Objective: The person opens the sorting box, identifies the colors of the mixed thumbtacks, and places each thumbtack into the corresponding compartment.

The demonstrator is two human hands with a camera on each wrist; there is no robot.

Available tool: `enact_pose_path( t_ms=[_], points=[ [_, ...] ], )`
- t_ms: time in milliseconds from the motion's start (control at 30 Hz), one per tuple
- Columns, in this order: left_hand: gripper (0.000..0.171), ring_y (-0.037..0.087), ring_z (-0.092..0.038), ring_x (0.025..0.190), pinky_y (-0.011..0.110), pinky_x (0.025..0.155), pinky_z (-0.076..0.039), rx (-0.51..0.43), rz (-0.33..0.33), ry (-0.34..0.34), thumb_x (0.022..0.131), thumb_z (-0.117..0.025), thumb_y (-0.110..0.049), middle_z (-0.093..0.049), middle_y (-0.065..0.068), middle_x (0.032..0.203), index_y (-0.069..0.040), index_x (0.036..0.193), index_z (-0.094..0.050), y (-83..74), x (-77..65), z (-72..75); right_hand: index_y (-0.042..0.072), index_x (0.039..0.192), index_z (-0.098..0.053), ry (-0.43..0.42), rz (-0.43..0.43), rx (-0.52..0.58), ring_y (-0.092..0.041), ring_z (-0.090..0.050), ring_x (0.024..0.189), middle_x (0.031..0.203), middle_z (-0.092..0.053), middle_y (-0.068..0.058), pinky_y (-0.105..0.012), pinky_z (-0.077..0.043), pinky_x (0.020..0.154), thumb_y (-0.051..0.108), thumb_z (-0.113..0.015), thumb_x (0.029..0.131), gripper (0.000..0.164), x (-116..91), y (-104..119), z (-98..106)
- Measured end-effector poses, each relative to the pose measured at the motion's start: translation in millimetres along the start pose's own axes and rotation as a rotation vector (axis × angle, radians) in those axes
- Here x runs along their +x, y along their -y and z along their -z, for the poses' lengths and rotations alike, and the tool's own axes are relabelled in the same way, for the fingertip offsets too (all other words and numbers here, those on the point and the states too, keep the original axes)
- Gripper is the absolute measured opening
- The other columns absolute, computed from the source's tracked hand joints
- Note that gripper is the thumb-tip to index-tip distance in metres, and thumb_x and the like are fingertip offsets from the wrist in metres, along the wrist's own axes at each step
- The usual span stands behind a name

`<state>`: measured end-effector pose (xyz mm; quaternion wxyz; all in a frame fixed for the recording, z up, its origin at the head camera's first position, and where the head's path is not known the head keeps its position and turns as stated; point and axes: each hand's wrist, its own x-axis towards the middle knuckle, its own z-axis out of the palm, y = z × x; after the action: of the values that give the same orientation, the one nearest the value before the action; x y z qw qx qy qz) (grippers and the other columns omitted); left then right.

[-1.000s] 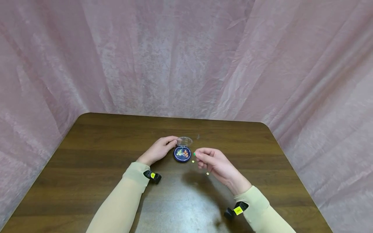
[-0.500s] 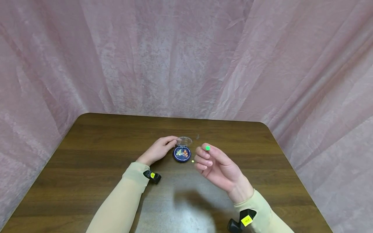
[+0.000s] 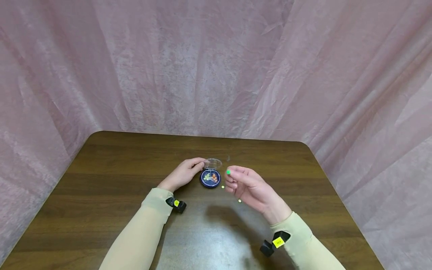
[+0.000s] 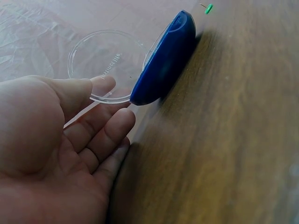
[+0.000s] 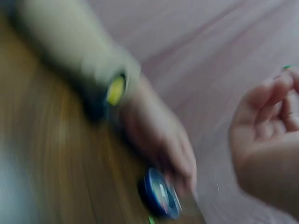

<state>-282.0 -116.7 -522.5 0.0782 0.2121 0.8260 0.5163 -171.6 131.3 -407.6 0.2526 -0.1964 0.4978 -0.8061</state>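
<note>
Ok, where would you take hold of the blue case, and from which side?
Probably by the curved outer wall of the case, from the left: that wall is deep and rounded, while the thin clear lid, pinched by the left hand, stands open at the far edge, and a tack lies just to the right. Keeping it level seems wise, its top being uncovered.

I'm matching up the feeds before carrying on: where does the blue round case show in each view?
Head: the blue round case is below the picture's centre, slightly left.
Left wrist: the case is in the upper middle, its outer side showing.
Right wrist: the case, blurred, is near the bottom edge, just right of centre.
Shared landmark: the left hand, beside the case in all three.
</note>
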Motion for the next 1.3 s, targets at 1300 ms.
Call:
enact_pose_path(
  t_ms=[1300],
  points=[
    [0.030, 0.007, -0.053, 0.124, 0.035, 0.104, -0.040, 0.005, -0.005, 0.007, 0.105, -0.049, -0.036, -0.062, -0.016, 0.127, -0.030, 0.129, -0.066, 1.1, -1.9, 1.0, 0.027, 0.084, -0.076, -0.042, 0.207, -2.041, -0.013, -0.063, 0.074, 0.084, -0.057, 0.009, -0.034, -0.051, 0.063, 0.027, -0.075, 0.088, 0.004, 67.1, -62.1, 39.9]
  ],
)
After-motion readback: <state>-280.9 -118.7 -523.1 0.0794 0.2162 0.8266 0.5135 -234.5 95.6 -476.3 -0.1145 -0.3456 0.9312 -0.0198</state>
